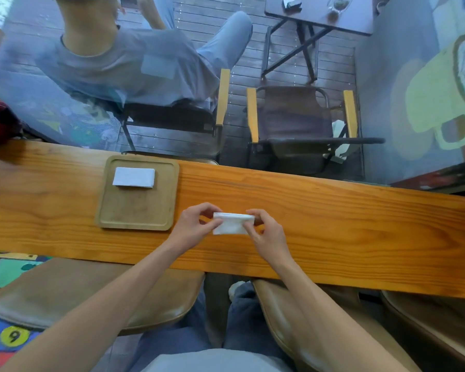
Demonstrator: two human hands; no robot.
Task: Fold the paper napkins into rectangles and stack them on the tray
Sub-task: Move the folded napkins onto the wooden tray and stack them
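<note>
Both hands pinch a white napkin (232, 224) just above the wooden surface (333, 218), left hand (196, 224) and right hand (266, 232) at opposite ends, likely squaring the fold. One folded napkin (134, 177) already lies on the tray (137, 213) nearby.

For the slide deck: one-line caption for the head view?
Both hands, left hand and right hand, pinch a napkin mid-fold beside the tray.
</note>
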